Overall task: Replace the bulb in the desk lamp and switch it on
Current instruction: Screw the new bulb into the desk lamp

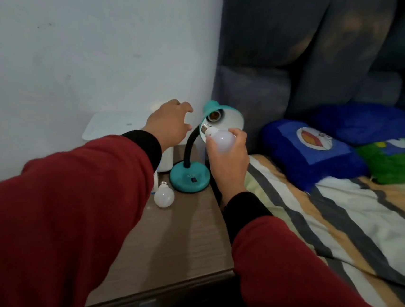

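Observation:
A teal desk lamp [189, 176] with a black flexible neck stands on a brown nightstand [175, 244]. Its shade [232, 118] faces me, and the socket [213, 116] inside holds no bulb. My right hand [226, 160] grips a white bulb [222, 140], its screw base pointing up-left at the lower rim of the shade. My left hand [168, 124] hovers just left of the shade, fingers spread, holding nothing. A second white bulb [164, 195] lies on the nightstand beside the lamp's base.
A white box-like device [115, 127] sits behind my left hand against the wall. The bed with a striped blanket [338, 221] and blue cartoon pillows [315, 152] lies right of the nightstand. A dark padded headboard [329, 54] rises behind.

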Demonstrator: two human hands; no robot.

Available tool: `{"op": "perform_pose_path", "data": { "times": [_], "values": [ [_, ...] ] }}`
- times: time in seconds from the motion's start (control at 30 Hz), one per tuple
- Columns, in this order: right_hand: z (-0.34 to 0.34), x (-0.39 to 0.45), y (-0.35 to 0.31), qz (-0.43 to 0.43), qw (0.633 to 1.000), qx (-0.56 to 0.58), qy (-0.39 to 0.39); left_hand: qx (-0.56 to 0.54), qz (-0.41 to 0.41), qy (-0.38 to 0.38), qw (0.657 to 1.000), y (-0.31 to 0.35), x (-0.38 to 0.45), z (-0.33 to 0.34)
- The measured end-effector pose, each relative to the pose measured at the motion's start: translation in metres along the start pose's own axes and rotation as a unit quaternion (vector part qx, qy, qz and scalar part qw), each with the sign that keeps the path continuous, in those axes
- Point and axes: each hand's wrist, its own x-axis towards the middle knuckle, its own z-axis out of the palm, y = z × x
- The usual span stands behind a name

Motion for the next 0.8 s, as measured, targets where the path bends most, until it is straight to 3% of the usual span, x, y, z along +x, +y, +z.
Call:
{"op": "perform_pose_path", "data": {
  "times": [0.27,0.8],
  "values": [
    [-0.002,0.033,0.024,0.035,0.999,0.02,-0.025,-0.034,0.062,-0.02,0.997,0.029,0.034,0.021],
    [0.023,0.064,0.02,0.055,0.996,0.042,-0.051,-0.108,0.046,-0.047,0.992,0.015,0.045,0.029]
  ]
}}
